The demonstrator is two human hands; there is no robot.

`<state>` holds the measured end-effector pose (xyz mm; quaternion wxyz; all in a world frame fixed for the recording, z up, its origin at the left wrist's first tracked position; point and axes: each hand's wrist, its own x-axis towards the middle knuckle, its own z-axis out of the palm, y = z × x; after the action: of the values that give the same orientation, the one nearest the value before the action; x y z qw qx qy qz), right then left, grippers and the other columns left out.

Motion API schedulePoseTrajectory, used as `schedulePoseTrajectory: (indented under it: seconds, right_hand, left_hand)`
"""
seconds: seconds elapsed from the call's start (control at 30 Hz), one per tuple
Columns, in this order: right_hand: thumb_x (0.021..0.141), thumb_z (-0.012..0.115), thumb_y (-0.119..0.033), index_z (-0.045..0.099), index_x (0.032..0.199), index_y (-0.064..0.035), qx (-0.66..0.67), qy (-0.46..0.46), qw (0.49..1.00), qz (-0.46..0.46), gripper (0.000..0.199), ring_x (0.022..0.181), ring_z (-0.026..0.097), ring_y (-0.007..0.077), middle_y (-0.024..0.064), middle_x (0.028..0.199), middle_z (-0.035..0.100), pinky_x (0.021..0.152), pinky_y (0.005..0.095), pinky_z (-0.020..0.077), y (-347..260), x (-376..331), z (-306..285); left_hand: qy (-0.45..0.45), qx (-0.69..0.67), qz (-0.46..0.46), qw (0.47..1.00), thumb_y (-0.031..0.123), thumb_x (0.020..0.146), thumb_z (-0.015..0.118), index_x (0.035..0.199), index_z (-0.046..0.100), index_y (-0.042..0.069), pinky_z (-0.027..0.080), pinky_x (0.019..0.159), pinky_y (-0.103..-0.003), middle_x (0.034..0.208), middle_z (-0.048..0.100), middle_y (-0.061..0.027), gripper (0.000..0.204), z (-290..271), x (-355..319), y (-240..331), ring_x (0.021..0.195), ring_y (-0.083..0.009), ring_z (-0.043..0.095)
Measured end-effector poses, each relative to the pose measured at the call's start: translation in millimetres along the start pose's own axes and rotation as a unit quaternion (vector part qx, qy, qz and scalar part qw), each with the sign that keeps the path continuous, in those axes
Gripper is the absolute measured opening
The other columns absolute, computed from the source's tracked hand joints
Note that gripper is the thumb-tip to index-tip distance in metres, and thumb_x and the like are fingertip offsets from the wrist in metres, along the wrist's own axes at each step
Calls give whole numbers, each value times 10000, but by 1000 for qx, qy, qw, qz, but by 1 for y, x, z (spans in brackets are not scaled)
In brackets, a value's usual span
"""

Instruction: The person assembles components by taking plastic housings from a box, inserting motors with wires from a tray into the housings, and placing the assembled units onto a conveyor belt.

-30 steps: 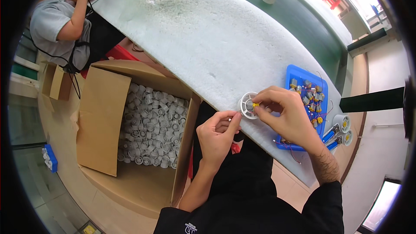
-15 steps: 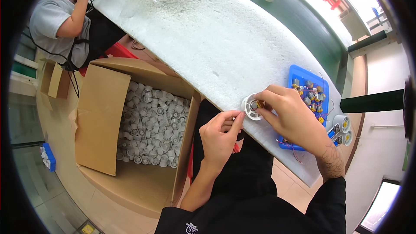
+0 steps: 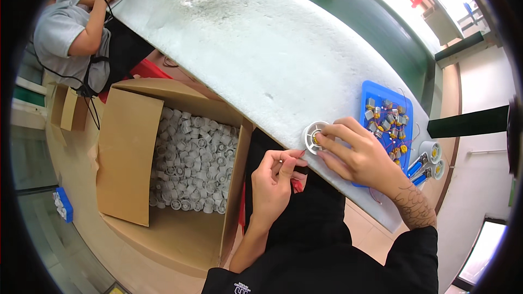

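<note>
A round white plastic housing [image 3: 308,135] with spokes inside rests at the near edge of the white tabletop. My right hand [image 3: 357,149] is over it, fingers closed on a small motor [image 3: 316,139] whose yellow end shows within the housing. Just left of the housing, past the table edge, my left hand [image 3: 274,182] is closed, thumb against fingers. A tiny white bit shows at its fingertips, too small to name. Beside my right hand lies a blue tray [image 3: 367,95] holding several small motors [image 3: 390,121] with yellow ends and thin wires.
Right of the tray are white housings [image 3: 433,151] and blue-handled tools [image 3: 418,170]. A cardboard box [image 3: 128,155] full of white plastic parts [image 3: 193,158] stands left of my legs. Beyond the table runs a green conveyor [image 3: 370,19] carrying white housings. Another person [image 3: 68,38] sits far left.
The motor sits lower in the housing, and my right fingers have spread further over it. My left hand has drawn slightly back from the housing, its fingertips lower.
</note>
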<state>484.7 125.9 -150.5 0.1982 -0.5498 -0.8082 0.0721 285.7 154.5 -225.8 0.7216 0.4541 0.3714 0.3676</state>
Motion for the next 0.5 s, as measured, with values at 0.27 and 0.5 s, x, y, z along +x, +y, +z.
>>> schedulePoseTrajectory:
  seconds: [0.27,0.5]
  right_hand:
    - [724,808,-159,686,1108,5,-63,12,998,-12,435,1023,597,352,165,1146,581,817,436,543,2,-8,2]
    - [764,781,-62,678,1081,35,-20,32,999,10,347,1173,579,397,243,1256,562,908,449,546,-5,0,7]
  left_hand:
    - [1,-94,3,996,203,1046,555,1016,498,-36,605,869,-358,1218,643,-266,247,11,-2,1,1130,-309,675]
    - [24,-118,6,993,213,1048,565,1018,553,-13,555,939,-352,1250,646,-265,228,8,-7,-3,1166,-317,661]
